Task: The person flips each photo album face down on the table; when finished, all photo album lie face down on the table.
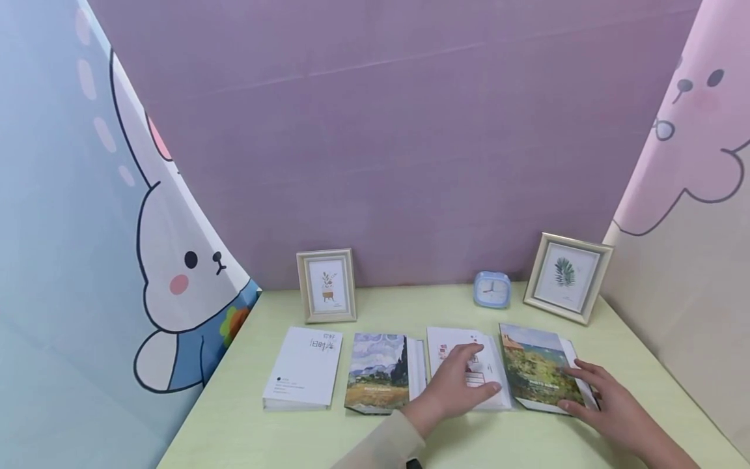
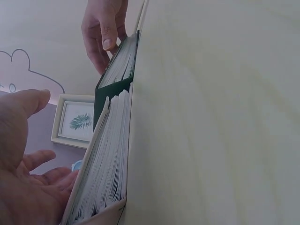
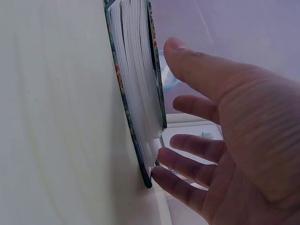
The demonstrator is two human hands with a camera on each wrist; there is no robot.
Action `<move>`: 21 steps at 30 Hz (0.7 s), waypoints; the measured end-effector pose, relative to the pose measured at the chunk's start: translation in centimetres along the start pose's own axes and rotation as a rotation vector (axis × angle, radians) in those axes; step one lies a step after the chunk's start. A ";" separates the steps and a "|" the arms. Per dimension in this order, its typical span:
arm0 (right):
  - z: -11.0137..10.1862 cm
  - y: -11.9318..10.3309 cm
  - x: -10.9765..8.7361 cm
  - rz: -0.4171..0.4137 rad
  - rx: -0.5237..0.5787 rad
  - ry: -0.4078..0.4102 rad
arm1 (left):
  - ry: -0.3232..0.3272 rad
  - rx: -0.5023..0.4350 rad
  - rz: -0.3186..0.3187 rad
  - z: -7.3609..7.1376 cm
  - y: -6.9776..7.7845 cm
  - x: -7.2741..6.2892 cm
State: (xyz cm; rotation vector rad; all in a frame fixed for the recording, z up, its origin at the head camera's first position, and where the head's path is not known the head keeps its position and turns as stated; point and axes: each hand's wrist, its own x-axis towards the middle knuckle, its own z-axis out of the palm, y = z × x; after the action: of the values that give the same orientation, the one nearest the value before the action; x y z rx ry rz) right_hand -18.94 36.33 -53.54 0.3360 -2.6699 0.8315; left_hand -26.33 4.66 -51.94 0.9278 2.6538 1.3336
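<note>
A: Status of the work?

B: Counted four photo albums in one row on the pale green table [image 1: 234, 433]. From left: plain white album [image 1: 305, 371], cypress album [image 1: 375, 374], red-printed album [image 1: 442, 345], garden album [image 1: 536, 368]. All lying cover up. Would judge the laying-out as nearly complete: left pair set down, well clear of each other, with no fingers on either; right pair close together, with a hand at each. Would guess at only small adjustments left there.

A: Fingers?

B: Left hand [image 1: 451, 386]: over the red-printed album, with fingers loosely spread and thumb wide, gripping nothing. Per left wrist view, fingertips close by the cover; cannot tell about contact. Right hand [image 1: 612, 404]: at the right edge of the garden album, with thumb and fingers well apart, not wrapped round anything. Per right wrist view, fingertips at or just beside the page edges [image 3: 136, 70]; contact uncertain.

A: Containers and contents?

B: Noted thick page stacks between the covers of the red-printed and garden albums; cannot make out any inserts edge-on. Along the back: left frame [image 1: 303, 286] with potted-plant print [image 1: 328, 286] inside; right frame [image 1: 536, 267] with green-leaf print [image 1: 564, 272] inside. Between frames, nearer the right one: blue clock [image 1: 492, 290].
</note>
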 end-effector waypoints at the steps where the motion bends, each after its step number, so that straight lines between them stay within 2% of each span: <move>1: 0.0 0.0 0.0 -0.002 -0.005 0.003 | 0.000 -0.007 0.004 0.1 0.0 0.1; 7: 0.0 0.1 -0.1 -0.009 -0.019 0.013 | -0.003 -0.014 -0.009 0.5 0.3 0.3; 10: 0.0 0.1 -0.1 0.007 -0.007 -0.002 | -0.010 -0.035 -0.031 0.7 0.5 0.4; 17: -0.3 0.1 0.0 0.073 -0.009 -0.064 | -0.041 -0.058 -0.039 1.0 1.0 0.7; 21: -0.2 0.3 0.1 0.063 -0.016 -0.061 | -0.063 -0.092 -0.059 1.1 1.4 0.8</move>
State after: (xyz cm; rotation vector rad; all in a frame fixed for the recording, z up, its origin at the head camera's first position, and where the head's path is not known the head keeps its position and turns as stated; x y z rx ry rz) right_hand -19.04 36.68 -53.46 0.2792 -2.7554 0.8308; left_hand -26.03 6.48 -51.43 0.8594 2.5295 1.3763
